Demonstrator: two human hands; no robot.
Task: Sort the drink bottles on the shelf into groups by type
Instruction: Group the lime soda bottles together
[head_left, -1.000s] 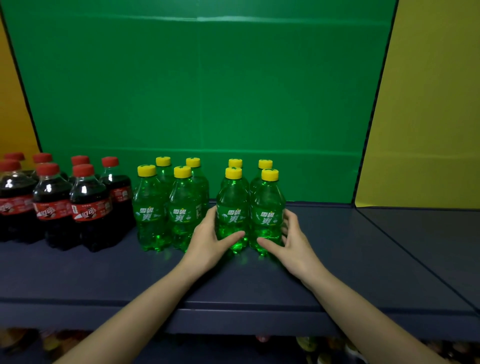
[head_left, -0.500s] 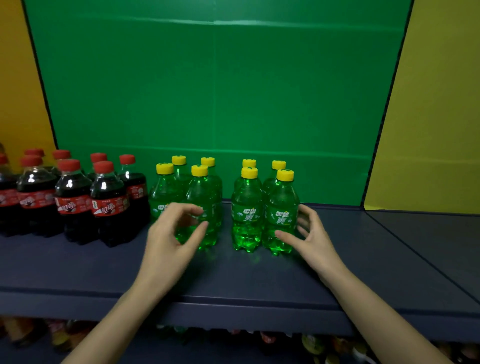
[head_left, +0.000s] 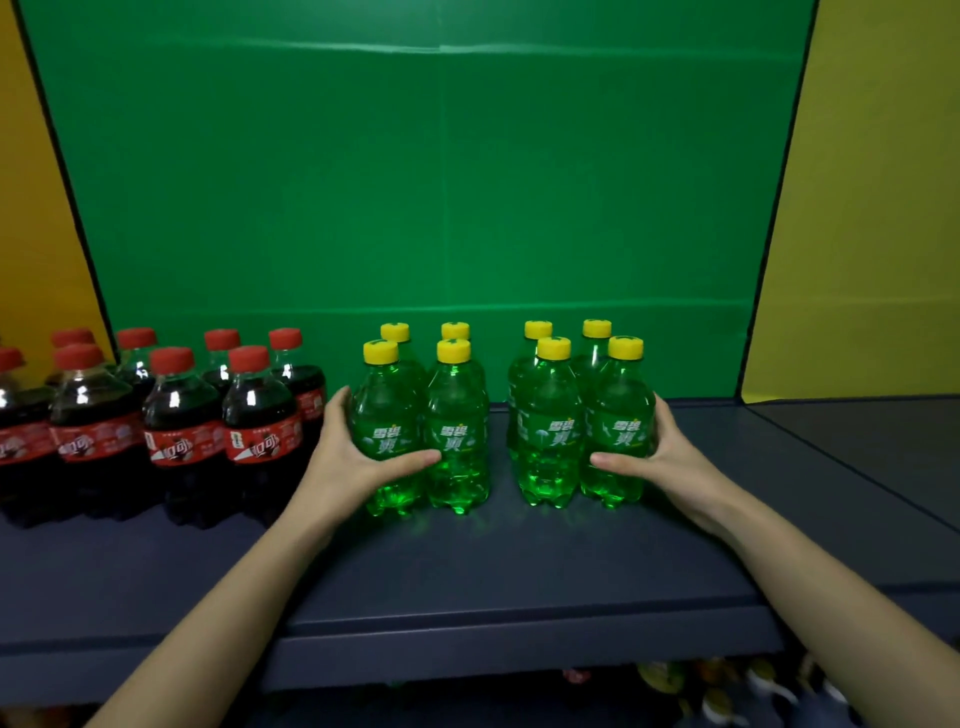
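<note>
Several green soda bottles with yellow caps stand on the dark shelf in two clusters with a gap between them. My left hand wraps around the left side of the left green cluster, thumb across the front-left bottle. My right hand cups the right side of the right green cluster, thumb on the front-right bottle. Several dark cola bottles with red caps and red labels stand grouped at the shelf's left, close beside my left hand.
A green backboard closes the rear, with yellow panels at both sides. The shelf runs on to the right, with a seam near the right end. More packaged goods show dimly on a lower shelf.
My left hand moved from the right green cluster to the outer left side of the left cluster. My right hand closed in on the right cluster's side. The view shifted slightly.
</note>
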